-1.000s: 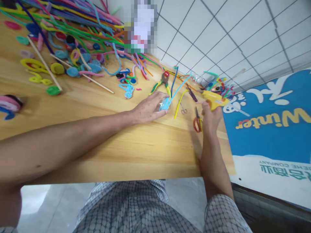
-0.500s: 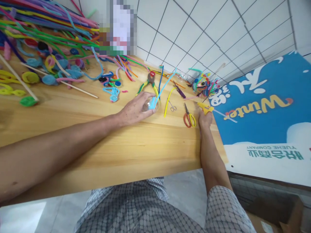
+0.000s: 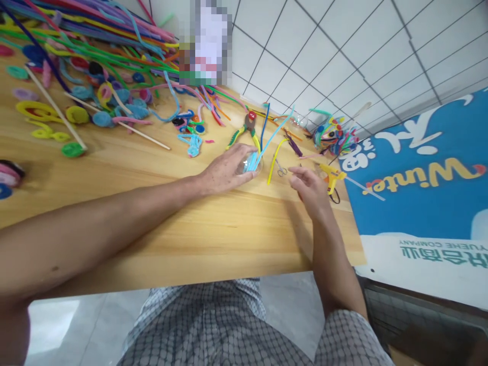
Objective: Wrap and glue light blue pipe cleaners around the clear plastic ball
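Note:
My left hand (image 3: 227, 172) rests on the wooden table (image 3: 213, 229), its fingers closed on a light-blue pipe cleaner (image 3: 252, 161) coiled beside something small and clear. The pipe cleaner's long tail runs up and to the right. My right hand (image 3: 310, 187) hovers just right of it, fingers apart and holding nothing. Its fingertips are close to a small pair of silver scissors (image 3: 281, 170) and a bent yellow pipe cleaner (image 3: 273, 163). A yellow glue gun (image 3: 331, 175) lies right of this hand by the table edge.
Pliers with yellow-green handles (image 3: 245, 133) lie behind my left hand. Heaps of coloured pipe cleaners (image 3: 95, 46), coiled pieces and thin wooden sticks (image 3: 145, 136) cover the table's far left. A tangle of scraps (image 3: 335, 136) sits at the far right corner. A blue printed board (image 3: 419, 173) lies right of the table.
My right hand let go of the yellow glue gun and moved left, opening above the table. The red-handled scissors seen before no longer show. My left hand stayed put.

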### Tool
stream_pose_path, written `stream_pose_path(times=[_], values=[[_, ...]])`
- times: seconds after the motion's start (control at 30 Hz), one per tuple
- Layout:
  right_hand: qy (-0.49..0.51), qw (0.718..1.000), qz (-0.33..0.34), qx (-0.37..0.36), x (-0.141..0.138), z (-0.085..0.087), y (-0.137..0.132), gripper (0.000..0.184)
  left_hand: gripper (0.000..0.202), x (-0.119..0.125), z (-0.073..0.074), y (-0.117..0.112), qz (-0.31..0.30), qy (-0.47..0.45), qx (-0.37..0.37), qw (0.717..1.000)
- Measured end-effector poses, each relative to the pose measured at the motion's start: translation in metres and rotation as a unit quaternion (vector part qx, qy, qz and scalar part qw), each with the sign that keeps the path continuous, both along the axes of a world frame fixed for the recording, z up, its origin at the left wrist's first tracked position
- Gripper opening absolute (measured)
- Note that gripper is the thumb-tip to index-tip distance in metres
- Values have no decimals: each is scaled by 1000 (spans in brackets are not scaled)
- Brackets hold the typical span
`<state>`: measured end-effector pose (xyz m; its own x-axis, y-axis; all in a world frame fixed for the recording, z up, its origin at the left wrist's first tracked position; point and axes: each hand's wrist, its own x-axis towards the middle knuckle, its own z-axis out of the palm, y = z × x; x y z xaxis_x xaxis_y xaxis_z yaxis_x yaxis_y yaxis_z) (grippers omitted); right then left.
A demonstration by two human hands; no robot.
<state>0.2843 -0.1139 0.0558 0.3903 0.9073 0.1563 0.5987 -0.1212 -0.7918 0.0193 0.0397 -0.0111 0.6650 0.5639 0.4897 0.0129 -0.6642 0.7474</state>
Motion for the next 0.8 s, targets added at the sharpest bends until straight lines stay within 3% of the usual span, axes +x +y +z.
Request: stream_pose_path(times=[0.13, 0.27, 0.8], values=[[86, 994, 65, 18, -47, 7, 59, 49, 58, 1, -1, 0, -5, -4, 0, 1000], [162, 983, 85, 34, -63, 4, 88, 50, 57, 3, -3, 1, 0, -7, 9, 1000], [237, 966, 99, 19, -73, -7, 92, 57, 54, 2, -2, 1, -11, -18, 16, 1000]])
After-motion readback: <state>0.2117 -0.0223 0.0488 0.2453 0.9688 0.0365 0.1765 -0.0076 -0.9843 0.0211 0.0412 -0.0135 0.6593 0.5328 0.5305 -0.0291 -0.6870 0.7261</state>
